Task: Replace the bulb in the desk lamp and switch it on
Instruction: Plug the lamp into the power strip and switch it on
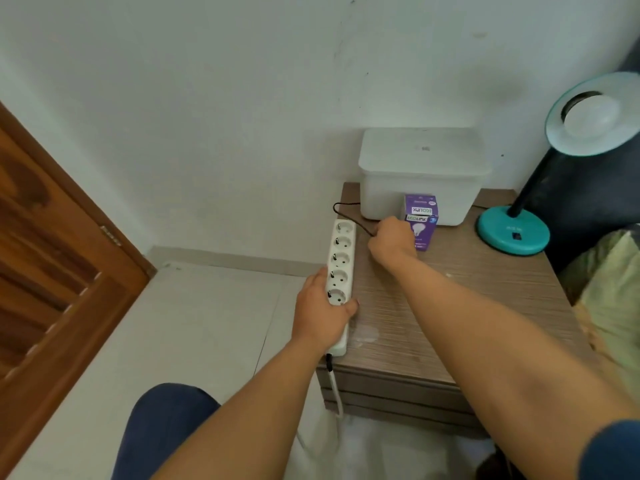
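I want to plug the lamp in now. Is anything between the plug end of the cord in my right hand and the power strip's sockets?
Nothing visible. The right hand holds the cord beside the strip; all five sockets look empty. The left hand grips only its near end.

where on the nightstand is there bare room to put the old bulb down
The widest bare patch is the front half of the nightstand top, between the power strip on the left edge and the right edge, though the right forearm crosses it. A smaller gap lies between the bulb box and the lamp base. The back is crowded by the white bin.
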